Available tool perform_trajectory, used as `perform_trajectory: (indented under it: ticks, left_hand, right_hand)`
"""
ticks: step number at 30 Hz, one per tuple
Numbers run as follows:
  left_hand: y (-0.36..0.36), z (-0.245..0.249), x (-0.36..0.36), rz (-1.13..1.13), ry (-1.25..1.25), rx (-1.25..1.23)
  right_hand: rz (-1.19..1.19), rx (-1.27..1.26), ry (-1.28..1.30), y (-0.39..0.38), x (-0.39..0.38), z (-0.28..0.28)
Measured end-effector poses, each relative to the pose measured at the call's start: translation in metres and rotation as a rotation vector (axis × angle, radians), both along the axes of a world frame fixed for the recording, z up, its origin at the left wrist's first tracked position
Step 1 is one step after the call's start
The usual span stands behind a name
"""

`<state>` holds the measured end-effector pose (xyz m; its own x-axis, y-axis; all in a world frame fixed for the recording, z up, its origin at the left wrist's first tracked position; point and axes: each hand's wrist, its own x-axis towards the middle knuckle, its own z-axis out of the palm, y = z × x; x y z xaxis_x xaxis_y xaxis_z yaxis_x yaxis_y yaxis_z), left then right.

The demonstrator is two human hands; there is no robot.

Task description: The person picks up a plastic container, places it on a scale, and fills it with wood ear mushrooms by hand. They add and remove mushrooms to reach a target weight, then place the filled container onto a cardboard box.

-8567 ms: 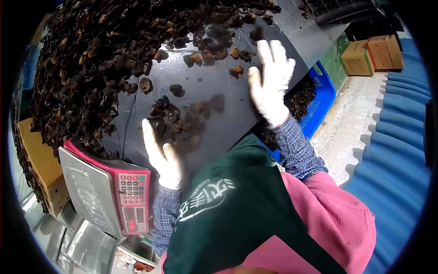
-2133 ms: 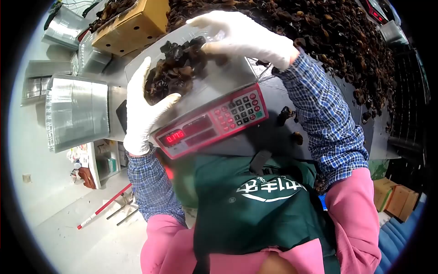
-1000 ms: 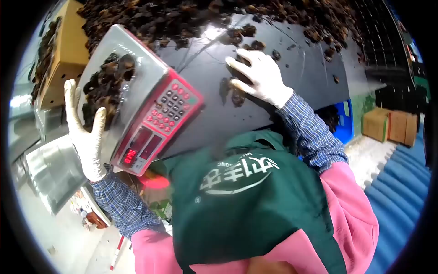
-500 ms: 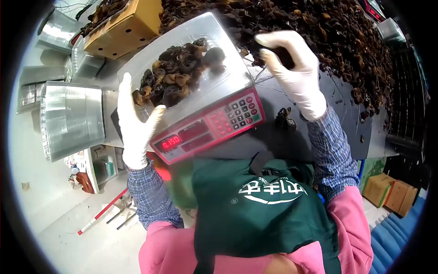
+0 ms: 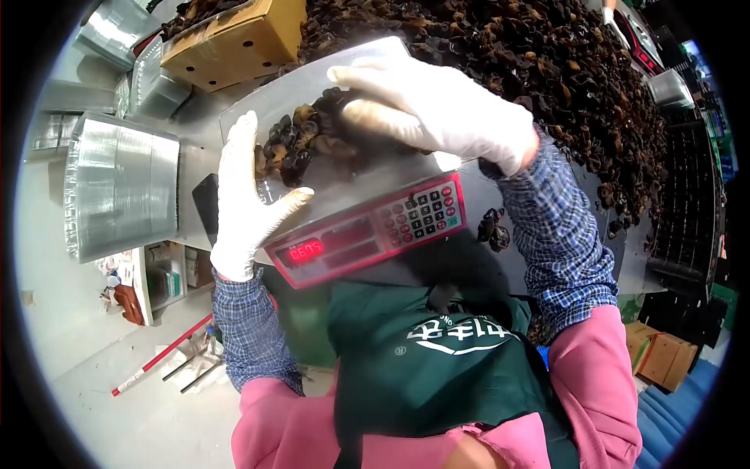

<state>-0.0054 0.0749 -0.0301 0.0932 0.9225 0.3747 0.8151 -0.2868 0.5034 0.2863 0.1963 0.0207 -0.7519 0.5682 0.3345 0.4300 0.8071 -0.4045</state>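
Wood ear mushrooms [image 5: 293, 141] lie in a clear plastic tray on the pan of a red-edged digital scale [image 5: 363, 238], whose lit display seems to read 0.675. Along the tray's left side is my left hand [image 5: 246, 207], white-gloved, with its fingers stretched and the thumb spread away from them. My right hand [image 5: 437, 109], also gloved, reaches over the tray's right part. Its fingers and thumb curve around dark, blurred wood ears, and the palm side is hidden.
A big heap of wood ears [image 5: 500, 55] covers the table's far side. A cardboard box [image 5: 234, 47] stands at the back left, beside stacked clear trays [image 5: 125, 187]. One small clump [image 5: 493, 229] lies right of the scale. Another person's hand [image 5: 608, 14] shows at top right.
My right hand has moved left from beside the heap to over the tray, carrying dark wood ears. The display has gone from 0.150 to about 0.675. My left hand stays at the tray's side.
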Motion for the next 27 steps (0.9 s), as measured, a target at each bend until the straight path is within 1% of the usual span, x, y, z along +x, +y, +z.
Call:
perform_trajectory:
  ticks: [1, 2, 3, 4, 5, 6, 7, 9, 10, 11, 13, 15, 16, 19, 20, 21, 23, 24, 25, 27]
  left_hand:
    - [0.000, 0.005, 0.000, -0.002, 0.035, 0.003]
    - [0.001, 0.011, 0.005, 0.030, -0.160, -0.120]
    - [0.003, 0.013, 0.005, -0.001, -0.109, -0.068]
    - [0.008, 0.014, 0.003, -0.032, -0.057, -0.016]
    - [0.012, 0.016, 0.002, -0.063, -0.003, 0.035]
    - [0.015, 0.020, 0.006, -0.095, 0.027, 0.040]
    - [0.016, 0.023, 0.014, -0.104, 0.065, 0.028]
    - [0.019, 0.026, 0.034, -0.127, 0.138, 0.003]
    - [0.020, 0.025, 0.041, -0.122, 0.196, -0.025]
    - [0.020, 0.019, 0.048, -0.079, 0.209, -0.020]
    - [0.023, 0.017, 0.048, -0.040, 0.266, 0.002]
    - [0.022, 0.016, 0.036, -0.079, 0.110, 0.007]
    - [0.020, 0.015, 0.032, -0.083, 0.101, 0.012]
    - [0.013, 0.010, 0.022, -0.075, 0.079, 0.030]
    - [0.012, 0.007, 0.018, -0.072, 0.069, 0.016]
    - [0.011, 0.007, 0.020, -0.064, 0.028, 0.003]
    - [0.010, 0.008, 0.028, -0.053, -0.056, -0.018]
    - [0.010, 0.003, 0.028, -0.038, 0.010, 0.006]
    - [0.009, 0.003, 0.029, -0.039, -0.019, -0.007]
    - [0.008, 0.003, 0.031, -0.036, -0.078, -0.033]
  right_hand:
    - [0.028, -0.048, 0.014, 0.003, 0.005, 0.017]
    - [0.050, -0.039, 0.040, 0.014, 0.010, 0.019]
    - [0.072, -0.029, 0.065, 0.024, 0.015, 0.021]
    - [0.027, -0.230, 0.117, 0.027, 0.019, 0.027]
    - [0.047, -0.314, 0.211, 0.036, 0.023, 0.024]
    - [0.069, -0.395, 0.306, 0.045, 0.028, 0.020]
    - [0.041, -0.521, 0.416, 0.046, 0.030, 0.014]
    - [-0.039, -0.541, 0.593, 0.045, 0.031, -0.002]
    - [-0.124, -0.556, 0.671, 0.042, 0.029, -0.010]
    - [-0.185, -0.556, 0.677, 0.039, 0.031, -0.015]
    - [-0.220, -0.529, 0.772, 0.028, 0.026, -0.017]
    - [-0.228, -0.511, 0.763, 0.019, 0.032, -0.018]
    - [-0.230, -0.502, 0.758, 0.016, 0.035, -0.018]
    - [-0.366, -0.326, 0.664, 0.006, 0.037, -0.022]
    - [-0.361, -0.233, 0.653, 0.001, 0.033, -0.024]
    - [-0.345, -0.207, 0.596, -0.009, 0.027, -0.020]
    - [-0.203, 0.116, 0.362, -0.023, 0.008, -0.024]
    - [-0.137, 0.181, 0.246, -0.031, -0.004, -0.027]
    - [-0.073, 0.244, 0.130, -0.040, -0.017, -0.032]
    - [-0.025, 0.234, 0.064, -0.055, -0.038, -0.044]
